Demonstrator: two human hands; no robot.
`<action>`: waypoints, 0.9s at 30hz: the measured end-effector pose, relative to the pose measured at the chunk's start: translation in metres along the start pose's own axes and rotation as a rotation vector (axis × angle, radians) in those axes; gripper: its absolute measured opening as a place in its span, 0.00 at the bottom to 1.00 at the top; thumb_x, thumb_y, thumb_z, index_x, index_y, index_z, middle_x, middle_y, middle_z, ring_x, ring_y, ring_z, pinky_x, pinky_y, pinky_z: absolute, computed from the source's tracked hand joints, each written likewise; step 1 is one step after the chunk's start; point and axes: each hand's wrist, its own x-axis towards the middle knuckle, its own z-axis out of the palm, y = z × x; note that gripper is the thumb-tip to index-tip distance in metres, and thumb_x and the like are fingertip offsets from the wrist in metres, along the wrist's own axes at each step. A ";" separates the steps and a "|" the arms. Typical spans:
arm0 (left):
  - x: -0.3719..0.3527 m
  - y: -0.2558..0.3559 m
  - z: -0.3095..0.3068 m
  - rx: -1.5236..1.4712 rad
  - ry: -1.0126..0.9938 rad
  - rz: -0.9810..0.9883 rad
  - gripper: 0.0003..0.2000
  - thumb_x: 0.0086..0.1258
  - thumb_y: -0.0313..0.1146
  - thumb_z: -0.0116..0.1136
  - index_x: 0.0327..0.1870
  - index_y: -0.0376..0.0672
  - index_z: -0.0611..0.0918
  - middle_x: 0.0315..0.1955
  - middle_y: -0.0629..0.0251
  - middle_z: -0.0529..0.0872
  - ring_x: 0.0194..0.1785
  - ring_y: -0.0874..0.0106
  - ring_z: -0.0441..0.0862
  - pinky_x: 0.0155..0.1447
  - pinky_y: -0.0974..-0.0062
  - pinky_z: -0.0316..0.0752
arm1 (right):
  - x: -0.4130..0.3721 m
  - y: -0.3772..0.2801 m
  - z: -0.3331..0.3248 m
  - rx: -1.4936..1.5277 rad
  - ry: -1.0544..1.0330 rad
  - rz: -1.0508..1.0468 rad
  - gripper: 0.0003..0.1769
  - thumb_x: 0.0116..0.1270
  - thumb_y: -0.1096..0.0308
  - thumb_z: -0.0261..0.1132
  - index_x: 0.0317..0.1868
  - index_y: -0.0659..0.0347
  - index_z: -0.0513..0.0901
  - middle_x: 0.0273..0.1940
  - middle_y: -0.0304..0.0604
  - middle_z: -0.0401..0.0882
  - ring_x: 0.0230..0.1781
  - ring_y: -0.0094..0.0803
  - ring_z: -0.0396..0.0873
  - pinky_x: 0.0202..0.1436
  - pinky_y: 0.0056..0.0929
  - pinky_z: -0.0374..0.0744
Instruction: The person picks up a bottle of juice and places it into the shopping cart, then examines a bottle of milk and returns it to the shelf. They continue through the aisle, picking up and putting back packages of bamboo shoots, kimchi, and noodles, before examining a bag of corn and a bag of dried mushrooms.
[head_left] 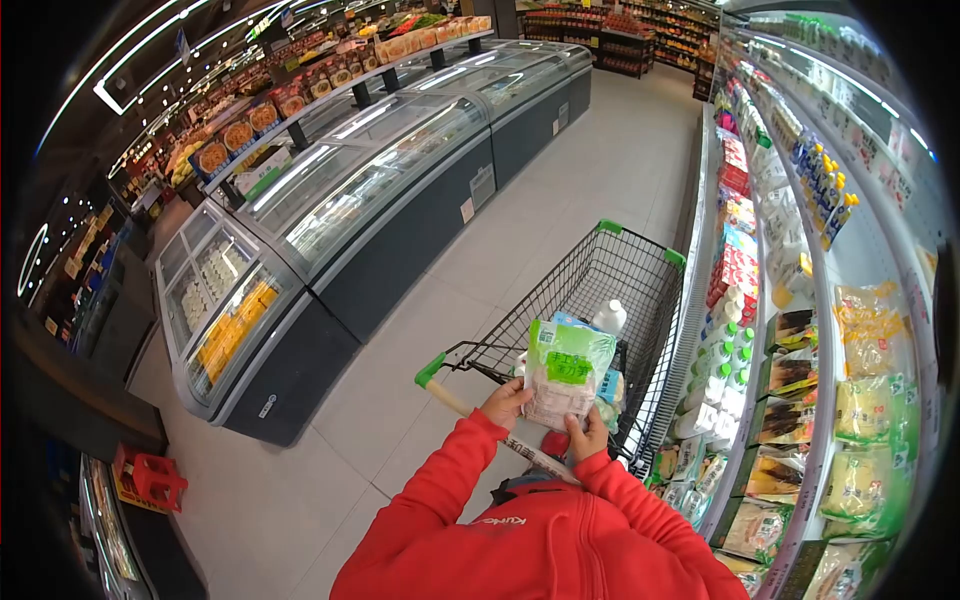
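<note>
A green and clear plastic food package (pixel 568 368) is held up over the near end of a black wire shopping cart (pixel 630 262). My left hand (pixel 507 404) grips its lower left edge, and my right hand (pixel 588 436) grips the lower right, both with fingers closed on it. Just beneath the hands runs the cart's handle (pixel 540 456). Behind the package, a white bottle (pixel 610 317) and some other packages stand in the cart, partly hidden.
Refrigerated shelves (pixel 815 400) with bagged foods and bottles line the right side, close to the cart. Long glass-topped freezers (pixel 400 200) run along the left. Tiled floor (pixel 450 290) lies between them. A red plastic stool or crate (pixel 158 480) sits at lower left.
</note>
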 end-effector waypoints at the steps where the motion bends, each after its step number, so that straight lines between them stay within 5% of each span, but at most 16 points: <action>1: 0.002 -0.003 -0.006 -0.018 -0.018 -0.004 0.17 0.71 0.32 0.54 0.59 0.39 0.73 0.49 0.69 0.81 0.52 0.74 0.79 0.58 0.73 0.72 | 0.001 0.000 -0.002 -0.032 -0.010 -0.019 0.22 0.64 0.64 0.64 0.56 0.65 0.74 0.44 0.47 0.83 0.41 0.29 0.79 0.48 0.28 0.76; 8: 0.012 -0.011 -0.030 -0.166 -0.071 -0.021 0.17 0.73 0.34 0.51 0.60 0.39 0.72 0.53 0.64 0.80 0.56 0.71 0.78 0.61 0.70 0.71 | 0.001 0.007 -0.010 -0.103 -0.179 -0.026 0.24 0.60 0.60 0.67 0.53 0.65 0.75 0.40 0.46 0.84 0.39 0.30 0.81 0.46 0.28 0.76; 11: 0.014 -0.010 -0.028 -0.185 -0.049 -0.033 0.15 0.73 0.34 0.50 0.58 0.39 0.73 0.51 0.64 0.81 0.54 0.72 0.79 0.60 0.70 0.73 | -0.002 -0.023 -0.002 -0.099 -0.219 -0.213 0.24 0.60 0.60 0.67 0.53 0.65 0.75 0.37 0.44 0.84 0.32 0.28 0.82 0.38 0.26 0.78; 12: 0.013 -0.009 -0.024 -0.183 -0.056 -0.027 0.15 0.73 0.35 0.50 0.57 0.39 0.74 0.51 0.64 0.81 0.54 0.72 0.80 0.60 0.70 0.73 | -0.004 -0.040 0.000 -0.010 -0.256 -0.135 0.23 0.61 0.60 0.68 0.52 0.65 0.76 0.34 0.43 0.83 0.23 0.24 0.80 0.30 0.24 0.78; 13: 0.012 -0.007 -0.022 -0.179 -0.064 -0.027 0.15 0.73 0.35 0.50 0.57 0.39 0.74 0.51 0.64 0.82 0.53 0.72 0.80 0.59 0.70 0.73 | -0.006 -0.043 -0.002 0.021 -0.303 0.016 0.23 0.61 0.61 0.66 0.53 0.66 0.76 0.44 0.47 0.83 0.43 0.31 0.81 0.49 0.29 0.76; 20: 0.005 -0.003 -0.008 -0.132 -0.044 -0.053 0.16 0.72 0.36 0.53 0.56 0.40 0.75 0.52 0.65 0.81 0.56 0.72 0.78 0.60 0.70 0.71 | -0.007 -0.013 -0.008 0.021 -0.024 -0.036 0.21 0.63 0.63 0.65 0.52 0.67 0.76 0.42 0.43 0.81 0.40 0.27 0.77 0.46 0.27 0.76; 25: -0.005 -0.012 0.010 0.074 0.061 0.126 0.24 0.70 0.38 0.56 0.65 0.41 0.68 0.60 0.64 0.73 0.64 0.74 0.68 0.66 0.72 0.62 | -0.004 -0.016 -0.006 0.045 0.178 -0.201 0.19 0.64 0.65 0.65 0.52 0.67 0.76 0.46 0.43 0.78 0.41 0.25 0.76 0.45 0.25 0.75; 27: -0.009 -0.029 0.027 0.282 0.039 0.218 0.28 0.70 0.38 0.57 0.68 0.41 0.64 0.60 0.65 0.71 0.63 0.76 0.68 0.66 0.73 0.61 | -0.002 -0.028 -0.007 -0.095 0.147 -0.313 0.22 0.60 0.69 0.66 0.53 0.67 0.75 0.48 0.48 0.77 0.45 0.36 0.77 0.50 0.31 0.74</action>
